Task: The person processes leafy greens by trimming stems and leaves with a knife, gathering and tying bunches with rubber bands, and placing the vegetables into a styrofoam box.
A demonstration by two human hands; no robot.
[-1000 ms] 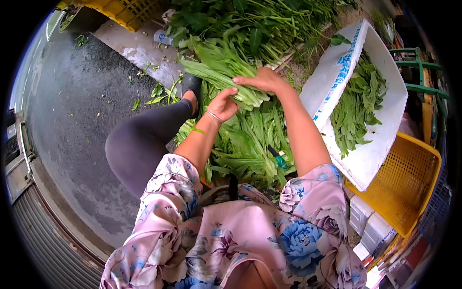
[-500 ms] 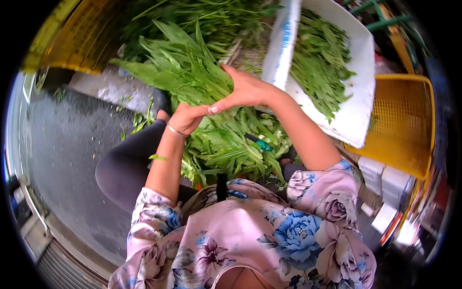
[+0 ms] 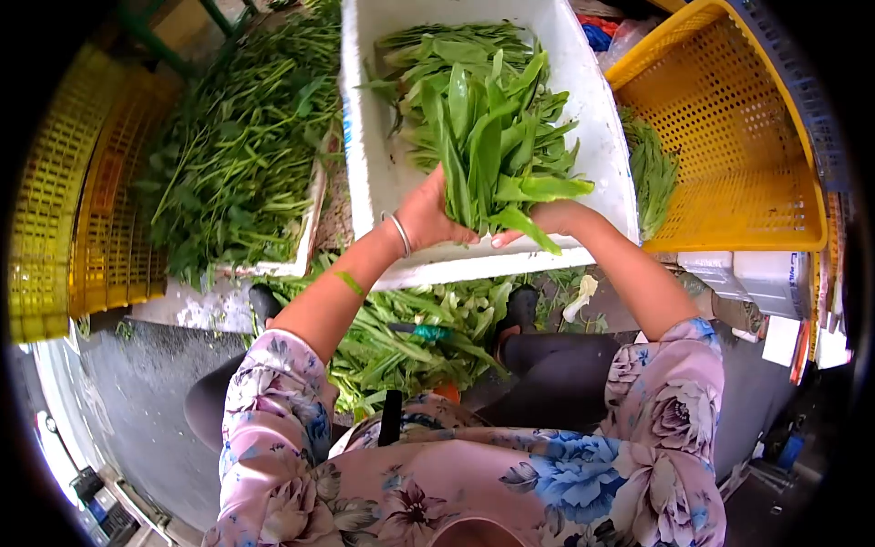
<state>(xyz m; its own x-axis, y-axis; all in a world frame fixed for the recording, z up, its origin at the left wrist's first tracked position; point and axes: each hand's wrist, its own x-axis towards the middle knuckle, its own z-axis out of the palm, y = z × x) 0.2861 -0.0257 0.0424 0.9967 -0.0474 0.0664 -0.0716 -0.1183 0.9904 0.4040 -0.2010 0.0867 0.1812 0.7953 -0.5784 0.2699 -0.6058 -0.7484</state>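
Observation:
Both my hands hold one bunch of long green leaves (image 3: 488, 146) over the white foam box (image 3: 603, 118). My left hand (image 3: 433, 214) wraps its left side near the base, a silver bangle on the wrist. My right hand (image 3: 547, 223) grips the base from the right, its fingers partly hidden by leaves. The leaf tips point away from me, over more leaves (image 3: 410, 55) lying in the box. Below the box, between my legs, is a pile of loose leaves (image 3: 428, 351) with a dark-handled tool with a green part (image 3: 428, 332) on it.
A heap of stemmed greens (image 3: 246, 146) lies left of the box. Yellow crates (image 3: 118, 191) stand at the far left. On the right is a yellow basket (image 3: 729, 128) with greens (image 3: 649, 173) at its left side. White packages (image 3: 761, 273) sit below it.
My view has turned right. Both hands have carried the bunch from above the loose pile to over the white box, and its leaf tips now point away from me.

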